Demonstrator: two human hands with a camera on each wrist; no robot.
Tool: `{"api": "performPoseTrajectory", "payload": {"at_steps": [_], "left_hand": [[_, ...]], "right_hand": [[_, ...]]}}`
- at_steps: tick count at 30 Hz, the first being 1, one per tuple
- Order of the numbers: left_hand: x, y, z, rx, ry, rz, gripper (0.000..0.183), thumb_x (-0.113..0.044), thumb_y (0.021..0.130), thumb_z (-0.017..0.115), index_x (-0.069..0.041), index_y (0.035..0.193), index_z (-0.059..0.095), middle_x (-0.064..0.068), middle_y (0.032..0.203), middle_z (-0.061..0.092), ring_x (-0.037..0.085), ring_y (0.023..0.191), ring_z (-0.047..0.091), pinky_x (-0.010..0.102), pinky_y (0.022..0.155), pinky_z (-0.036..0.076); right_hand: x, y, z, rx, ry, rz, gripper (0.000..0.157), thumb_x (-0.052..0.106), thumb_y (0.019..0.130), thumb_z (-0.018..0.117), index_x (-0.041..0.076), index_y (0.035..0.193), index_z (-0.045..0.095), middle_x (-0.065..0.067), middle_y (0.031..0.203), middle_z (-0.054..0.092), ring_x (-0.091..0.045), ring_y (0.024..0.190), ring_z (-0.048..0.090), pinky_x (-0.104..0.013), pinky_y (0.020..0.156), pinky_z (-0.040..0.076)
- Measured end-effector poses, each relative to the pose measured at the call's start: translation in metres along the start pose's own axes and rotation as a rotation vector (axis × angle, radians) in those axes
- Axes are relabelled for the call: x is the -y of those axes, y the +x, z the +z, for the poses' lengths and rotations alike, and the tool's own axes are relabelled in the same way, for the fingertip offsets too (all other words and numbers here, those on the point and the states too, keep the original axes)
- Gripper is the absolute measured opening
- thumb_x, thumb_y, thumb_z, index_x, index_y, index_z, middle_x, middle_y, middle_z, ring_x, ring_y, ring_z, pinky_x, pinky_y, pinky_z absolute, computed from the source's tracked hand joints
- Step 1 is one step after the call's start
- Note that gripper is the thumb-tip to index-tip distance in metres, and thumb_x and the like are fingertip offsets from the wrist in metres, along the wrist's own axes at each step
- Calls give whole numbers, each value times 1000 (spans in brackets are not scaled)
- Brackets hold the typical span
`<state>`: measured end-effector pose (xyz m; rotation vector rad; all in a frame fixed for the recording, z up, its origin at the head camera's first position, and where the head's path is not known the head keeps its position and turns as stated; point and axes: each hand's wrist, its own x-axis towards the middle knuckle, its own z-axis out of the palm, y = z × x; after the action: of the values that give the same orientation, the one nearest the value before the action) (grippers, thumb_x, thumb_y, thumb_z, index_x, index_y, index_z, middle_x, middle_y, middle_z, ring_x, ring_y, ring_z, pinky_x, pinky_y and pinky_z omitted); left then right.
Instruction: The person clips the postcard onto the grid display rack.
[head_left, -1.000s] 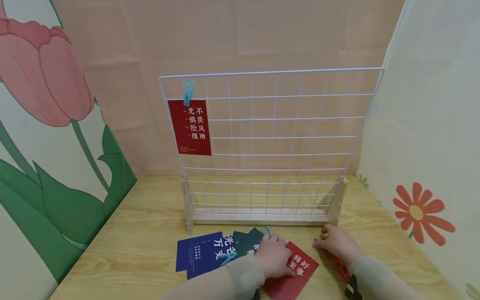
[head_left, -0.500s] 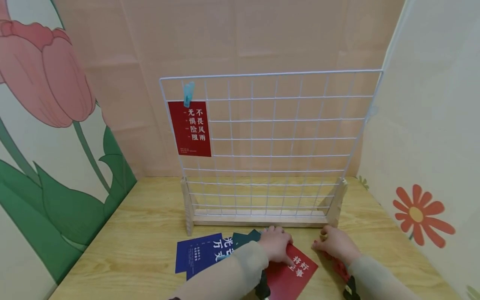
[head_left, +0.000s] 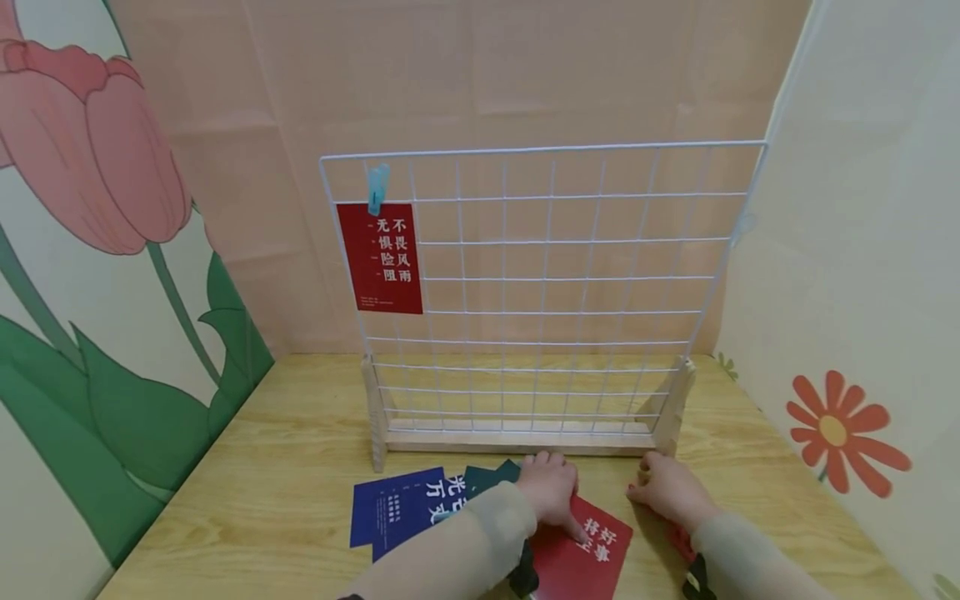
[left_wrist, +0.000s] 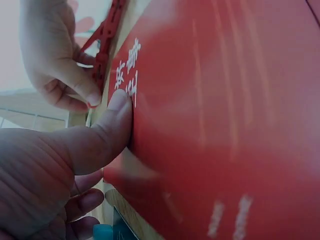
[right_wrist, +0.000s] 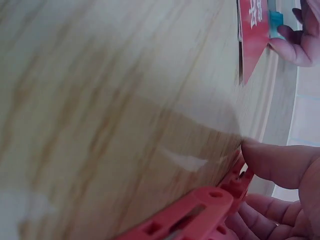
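Note:
My left hand (head_left: pixel 551 490) holds a red card (head_left: pixel 588 546) with white characters near its edge. In the left wrist view, the thumb (left_wrist: pixel 112 120) lies on the card's face and the fingers are bent beyond its edge. My right hand (head_left: pixel 671 487) is at the right of the table, pinching the end of a red plastic clip (right_wrist: pixel 200 212) with rounded, holed ends. More red plastic (left_wrist: pixel 107 37) lies beneath that hand; how many pieces there are I cannot tell. Blue cards (head_left: pixel 397 508) and dark green cards (head_left: pixel 487 477) lie left of the red card, partly covered by my left arm.
A white wire grid (head_left: pixel 525 275) stands in a wooden base (head_left: pixel 517 440) behind the hands. On its upper left a blue clip (head_left: pixel 378 187) holds a red card (head_left: pixel 381 271). A bit of teal clip (left_wrist: pixel 102 231) shows by the left fingers. Printed walls flank the wooden table (head_left: pixel 262 467).
My left hand has moved a little up and over the green cards, its thumb now on the red card. That card has turned slightly and shifted left. The right hand has barely moved.

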<state>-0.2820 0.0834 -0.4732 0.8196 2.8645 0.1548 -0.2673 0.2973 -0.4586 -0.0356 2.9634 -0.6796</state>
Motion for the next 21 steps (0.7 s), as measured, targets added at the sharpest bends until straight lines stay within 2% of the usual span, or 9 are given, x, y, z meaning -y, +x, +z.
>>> {"api": "performPoseTrajectory", "payload": {"at_steps": [5, 8, 14, 18, 21], "left_hand": [[-3, -2, 3, -16, 29, -26, 58, -68, 55, 81, -28, 91, 58, -12, 92, 49, 12, 85, 38, 31, 77, 32], [-4, -3, 1, -21, -3, -32, 58, -64, 57, 83, -29, 98, 60, -13, 94, 54, 11, 88, 43, 32, 80, 34], [-2, -4, -5, -13, -224, -39, 52, -46, 68, 85, -31, 113, 63, -16, 102, 60, 12, 96, 49, 37, 89, 37], [0, -5, -11, -55, -370, -72, 34, -39, 72, 84, -30, 100, 69, -17, 91, 61, 10, 91, 52, 37, 91, 37], [1, -7, -13, -93, -454, -101, 24, -35, 73, 84, -30, 92, 70, -17, 85, 60, 10, 88, 52, 35, 89, 39]], "right_hand": [[-1, 1, 1, -7, -10, -11, 43, 24, 79, 77, -5, 104, 57, -10, 87, 61, -26, 80, 57, -49, 74, 47], [0, 1, 0, -7, 4, -9, 46, 24, 78, 78, -7, 107, 58, -10, 90, 63, -25, 81, 59, -51, 77, 47], [5, -2, -4, -14, 31, -39, 45, 22, 79, 78, -7, 109, 61, -9, 88, 64, -24, 80, 59, -49, 75, 48], [8, -5, -7, -27, 34, -55, 37, 19, 81, 76, -7, 104, 64, -9, 87, 64, -24, 80, 59, -48, 76, 49], [9, -7, -9, -42, 56, -59, 32, 18, 81, 76, -5, 100, 65, -7, 82, 62, -21, 74, 57, -43, 70, 49]]}}
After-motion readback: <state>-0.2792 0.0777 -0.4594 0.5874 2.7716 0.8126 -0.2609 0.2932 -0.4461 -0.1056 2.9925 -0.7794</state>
